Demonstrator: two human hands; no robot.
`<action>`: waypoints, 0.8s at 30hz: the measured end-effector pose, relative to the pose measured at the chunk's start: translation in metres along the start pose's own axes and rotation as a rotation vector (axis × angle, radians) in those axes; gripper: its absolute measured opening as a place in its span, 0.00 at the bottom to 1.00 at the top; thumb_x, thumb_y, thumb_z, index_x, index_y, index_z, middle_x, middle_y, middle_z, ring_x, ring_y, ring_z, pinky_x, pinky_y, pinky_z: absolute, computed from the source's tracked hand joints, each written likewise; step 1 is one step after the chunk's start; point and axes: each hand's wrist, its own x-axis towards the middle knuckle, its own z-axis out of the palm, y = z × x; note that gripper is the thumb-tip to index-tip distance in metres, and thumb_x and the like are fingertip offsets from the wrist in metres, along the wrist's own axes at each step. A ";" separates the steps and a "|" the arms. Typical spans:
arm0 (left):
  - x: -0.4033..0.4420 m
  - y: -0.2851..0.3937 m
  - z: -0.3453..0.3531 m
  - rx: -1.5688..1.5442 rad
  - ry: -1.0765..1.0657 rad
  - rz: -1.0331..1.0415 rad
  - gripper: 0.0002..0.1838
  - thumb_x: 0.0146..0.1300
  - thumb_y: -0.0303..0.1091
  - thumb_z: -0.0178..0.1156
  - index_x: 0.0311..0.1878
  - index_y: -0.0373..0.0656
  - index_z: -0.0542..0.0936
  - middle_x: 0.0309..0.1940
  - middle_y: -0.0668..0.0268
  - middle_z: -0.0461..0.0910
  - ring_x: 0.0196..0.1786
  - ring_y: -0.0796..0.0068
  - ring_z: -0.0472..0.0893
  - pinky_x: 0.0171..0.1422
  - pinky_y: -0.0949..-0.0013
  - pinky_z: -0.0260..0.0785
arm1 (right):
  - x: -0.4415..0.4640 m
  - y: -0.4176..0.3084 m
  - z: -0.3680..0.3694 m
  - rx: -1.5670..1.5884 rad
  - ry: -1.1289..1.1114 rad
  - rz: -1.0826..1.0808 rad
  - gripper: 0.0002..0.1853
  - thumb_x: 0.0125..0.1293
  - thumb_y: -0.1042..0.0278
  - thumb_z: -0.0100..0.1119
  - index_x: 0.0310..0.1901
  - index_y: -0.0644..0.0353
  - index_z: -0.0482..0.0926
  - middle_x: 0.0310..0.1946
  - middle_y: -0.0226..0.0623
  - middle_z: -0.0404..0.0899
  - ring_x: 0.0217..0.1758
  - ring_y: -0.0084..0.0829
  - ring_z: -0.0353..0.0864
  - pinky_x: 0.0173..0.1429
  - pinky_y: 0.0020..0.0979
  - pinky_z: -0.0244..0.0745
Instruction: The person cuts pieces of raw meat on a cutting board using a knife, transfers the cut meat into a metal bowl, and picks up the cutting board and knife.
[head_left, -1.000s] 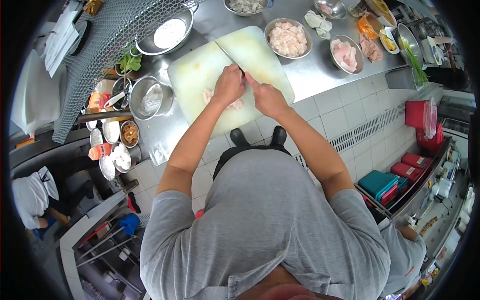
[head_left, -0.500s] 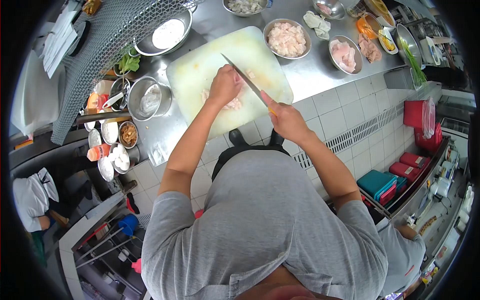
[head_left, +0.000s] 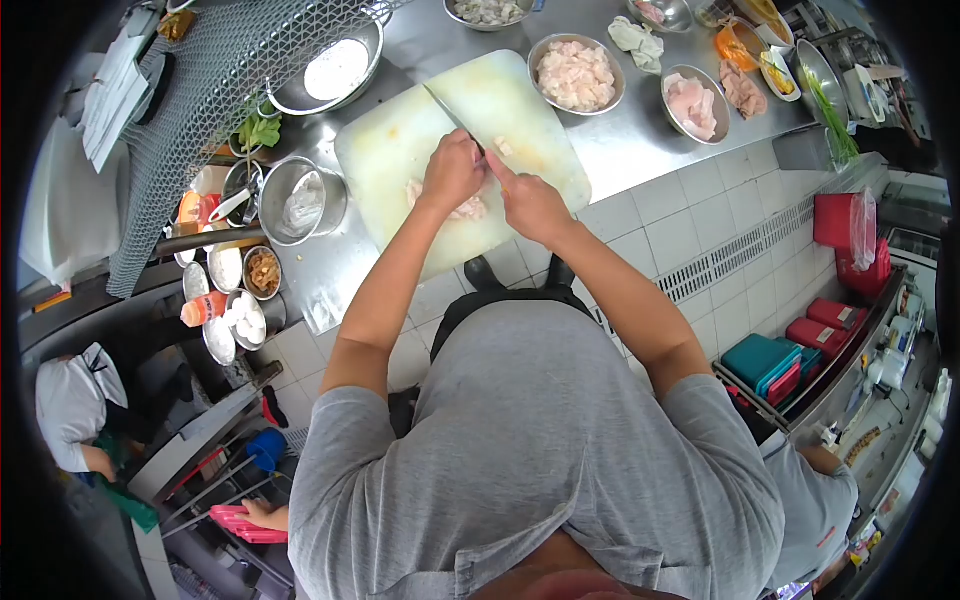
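My right hand [head_left: 532,205] grips a long kitchen knife [head_left: 452,110], whose blade slants up and left over the white cutting board [head_left: 385,140]. My left hand [head_left: 455,172] is closed, fingers curled down on the board close beside the blade. A bit of pale pink meat shows at its fingertips, mostly hidden. Cut pieces of raw chicken [head_left: 468,208] lie beneath my left wrist, and one small piece [head_left: 503,146] sits right of the knife. Beyond the board's upper right corner stands a metal bowl [head_left: 535,92] heaped with chopped chicken.
A second bowl [head_left: 722,128] holds larger meat pieces. At left are a metal pot [head_left: 335,205], a basin [head_left: 372,75] of white powder and small seasoning bowls. One person [head_left: 75,400] is at far left, another [head_left: 815,510] at lower right. A hand [head_left: 265,515] holds pink trays.
My right hand has moved left with the knife, bringing it close to my left hand. At lower left, another person's hand with pink trays has come into view.
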 end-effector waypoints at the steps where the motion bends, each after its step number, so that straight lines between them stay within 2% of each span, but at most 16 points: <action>1: 0.001 -0.001 0.001 0.002 0.000 0.001 0.07 0.50 0.23 0.71 0.31 0.35 0.82 0.42 0.54 0.82 0.49 0.48 0.83 0.55 0.54 0.78 | 0.003 0.000 0.001 0.007 -0.004 0.010 0.43 0.66 0.78 0.53 0.85 0.52 0.57 0.36 0.55 0.84 0.42 0.55 0.86 0.49 0.53 0.81; 8: -0.001 0.000 -0.003 0.024 0.004 0.003 0.09 0.51 0.24 0.72 0.35 0.37 0.83 0.44 0.55 0.82 0.51 0.50 0.83 0.57 0.56 0.78 | -0.068 0.027 -0.019 0.022 -0.011 -0.023 0.42 0.69 0.77 0.54 0.85 0.44 0.57 0.36 0.53 0.84 0.39 0.56 0.85 0.49 0.54 0.82; 11: -0.004 0.006 -0.015 -0.096 0.002 -0.094 0.11 0.52 0.25 0.73 0.38 0.37 0.84 0.46 0.56 0.82 0.52 0.51 0.84 0.58 0.57 0.78 | -0.075 0.036 -0.025 -0.029 0.054 -0.034 0.41 0.70 0.76 0.56 0.84 0.45 0.57 0.35 0.52 0.84 0.39 0.55 0.85 0.48 0.54 0.82; 14: -0.005 0.009 -0.031 -0.097 0.031 -0.102 0.06 0.54 0.25 0.71 0.35 0.38 0.84 0.47 0.57 0.82 0.55 0.51 0.83 0.61 0.55 0.78 | -0.071 0.022 -0.034 0.002 0.076 -0.024 0.41 0.71 0.75 0.59 0.84 0.45 0.58 0.35 0.52 0.83 0.39 0.55 0.85 0.48 0.54 0.82; 17: -0.006 -0.003 -0.021 -0.046 -0.065 -0.070 0.06 0.55 0.25 0.71 0.34 0.38 0.84 0.46 0.56 0.82 0.55 0.51 0.83 0.62 0.55 0.78 | -0.074 0.004 -0.042 0.054 0.041 -0.040 0.40 0.71 0.75 0.58 0.84 0.46 0.60 0.34 0.52 0.83 0.38 0.55 0.85 0.47 0.53 0.81; 20: -0.008 -0.001 -0.020 -0.019 -0.048 -0.053 0.05 0.54 0.24 0.70 0.33 0.38 0.84 0.45 0.56 0.82 0.55 0.50 0.83 0.62 0.55 0.78 | -0.078 -0.004 -0.047 0.039 -0.053 0.009 0.43 0.69 0.78 0.61 0.84 0.46 0.59 0.36 0.50 0.85 0.41 0.54 0.86 0.49 0.50 0.81; 24: -0.008 -0.005 -0.017 -0.039 -0.037 -0.046 0.05 0.52 0.23 0.69 0.33 0.37 0.83 0.43 0.55 0.82 0.54 0.50 0.82 0.61 0.54 0.78 | -0.082 -0.002 -0.045 -0.027 -0.067 -0.018 0.42 0.69 0.78 0.59 0.84 0.48 0.59 0.35 0.51 0.84 0.39 0.54 0.85 0.47 0.51 0.80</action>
